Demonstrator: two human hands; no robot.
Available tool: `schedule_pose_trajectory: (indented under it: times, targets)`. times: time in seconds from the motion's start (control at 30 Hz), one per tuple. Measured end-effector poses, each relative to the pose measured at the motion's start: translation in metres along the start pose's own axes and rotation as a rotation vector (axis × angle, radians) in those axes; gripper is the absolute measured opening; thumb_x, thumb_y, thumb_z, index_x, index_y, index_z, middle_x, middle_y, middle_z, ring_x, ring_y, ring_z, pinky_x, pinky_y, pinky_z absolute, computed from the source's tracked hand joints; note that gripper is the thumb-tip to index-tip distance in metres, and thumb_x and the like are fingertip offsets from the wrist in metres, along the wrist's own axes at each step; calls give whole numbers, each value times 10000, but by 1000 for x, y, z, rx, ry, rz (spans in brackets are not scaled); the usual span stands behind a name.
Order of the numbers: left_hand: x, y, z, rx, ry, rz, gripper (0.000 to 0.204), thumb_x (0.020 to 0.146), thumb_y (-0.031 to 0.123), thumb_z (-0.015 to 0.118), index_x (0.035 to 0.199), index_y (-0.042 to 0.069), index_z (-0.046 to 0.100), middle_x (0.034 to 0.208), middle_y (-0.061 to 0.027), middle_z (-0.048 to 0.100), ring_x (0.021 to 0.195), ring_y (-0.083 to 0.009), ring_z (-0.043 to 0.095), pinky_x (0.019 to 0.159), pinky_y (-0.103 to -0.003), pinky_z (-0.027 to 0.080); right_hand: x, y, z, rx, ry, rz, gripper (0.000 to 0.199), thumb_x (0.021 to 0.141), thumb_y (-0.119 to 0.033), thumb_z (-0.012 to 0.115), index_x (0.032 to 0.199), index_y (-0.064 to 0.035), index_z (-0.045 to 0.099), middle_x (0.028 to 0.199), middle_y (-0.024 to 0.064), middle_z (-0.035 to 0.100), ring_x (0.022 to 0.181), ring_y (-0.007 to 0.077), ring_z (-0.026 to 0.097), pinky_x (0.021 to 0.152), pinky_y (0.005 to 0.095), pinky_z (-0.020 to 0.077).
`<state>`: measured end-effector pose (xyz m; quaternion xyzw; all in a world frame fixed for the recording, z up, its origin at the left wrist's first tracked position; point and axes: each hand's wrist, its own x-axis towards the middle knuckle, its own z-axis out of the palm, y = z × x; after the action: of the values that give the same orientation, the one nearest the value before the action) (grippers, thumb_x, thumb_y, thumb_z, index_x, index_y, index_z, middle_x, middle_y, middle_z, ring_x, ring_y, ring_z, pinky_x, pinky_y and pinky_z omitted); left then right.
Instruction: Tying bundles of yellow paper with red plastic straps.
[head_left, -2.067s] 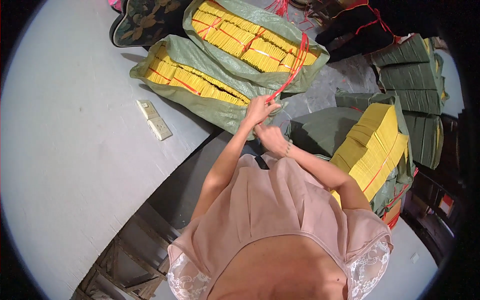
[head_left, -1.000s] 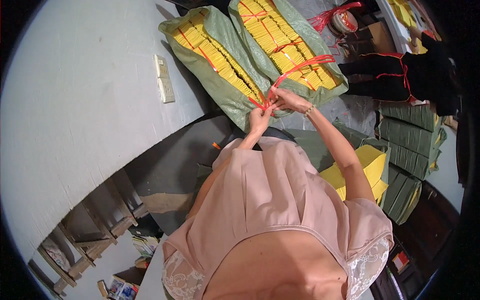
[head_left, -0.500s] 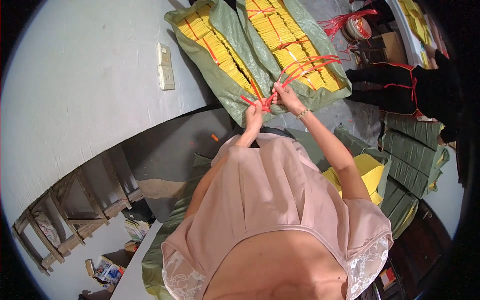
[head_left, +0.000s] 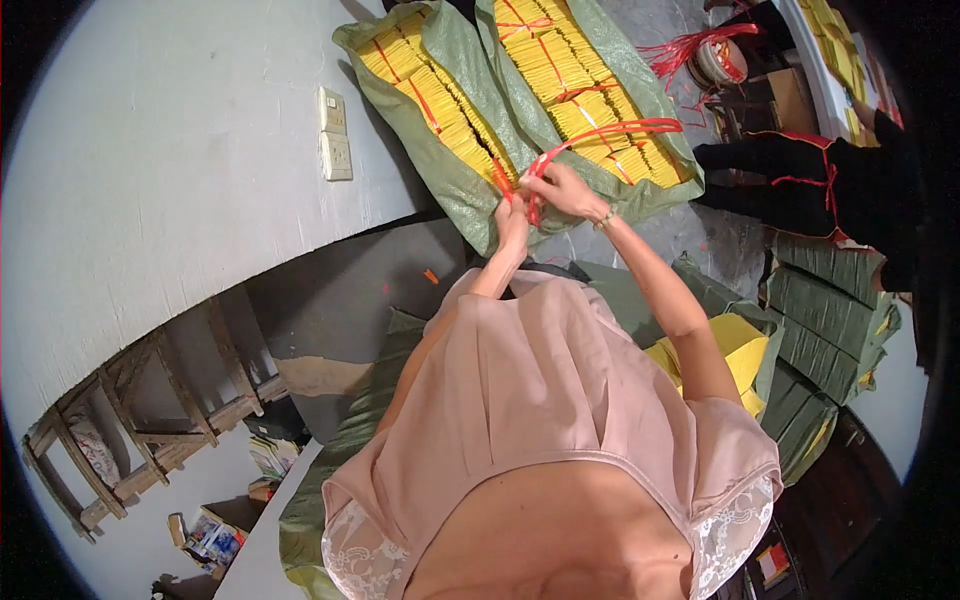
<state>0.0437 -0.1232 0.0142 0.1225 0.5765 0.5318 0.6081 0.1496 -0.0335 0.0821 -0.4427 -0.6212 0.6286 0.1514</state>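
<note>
I see a pale surface [head_left: 230, 150] edging close along the left of two green sacks [head_left: 432, 165]; grey floor [head_left: 722, 245] opens to their right. Ridged yellow bundles [head_left: 563, 68] fill both open sacks. At their near end, the left hand [head_left: 512, 230] and right hand [head_left: 567, 190], fingers pinching, hold glossy red strips [head_left: 541, 163] over crinkled plastic weave.

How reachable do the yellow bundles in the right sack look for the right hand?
Probably yes: the green sack gapes open and the yellow bundles lie just beyond the right hand. Red strips cross over some, and the hand, gripping those, may need to let go first.
</note>
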Motion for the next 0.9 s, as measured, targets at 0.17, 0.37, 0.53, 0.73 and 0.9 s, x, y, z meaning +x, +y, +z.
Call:
schedule_pose_trajectory:
  times: [0.17,0.37,0.53,0.73,0.9]
  targets:
    - [9,18,-9,94,-172,-78,192,872,152,365,876,74,540,759,24,508,669,-72,457,603,-216,369,21,-17,-3,-387,-162,-222,317,838,-313,582,858,3,600,719,135,597,658,219,578,622,335,448]
    - [5,41,-21,203,-445,-124,151,768,121,397,890,55,455,804,-33,466,727,-125,452,666,-252,394,24,-17,-14,-367,-118,-271,271,810,-294,604,826,-24,613,759,151,617,696,284,602,625,362,457]
    - [15,34,-19,540,-586,-10,353,819,132,400,1146,2,418,1073,-116,469,1001,-210,467,854,-312,386,23,-25,4,-474,-159,-331,277,797,-277,618,807,-1,598,738,168,594,691,294,590,628,363,452]
    - [32,29,-31,602,-657,20,285,941,243,363,977,4,514,903,-60,520,846,-167,519,799,-301,430,28,-22,4,-716,-186,-472,386,844,-409,519,832,-33,604,794,162,573,814,320,553,721,399,427]
    - [34,39,-35,348,-740,-223,326,947,317,387,885,33,535,756,-5,509,668,-83,491,622,-250,436,11,-1,-13,-692,-271,-248,397,907,-407,379,849,-58,559,832,167,592,823,360,550,709,445,420]
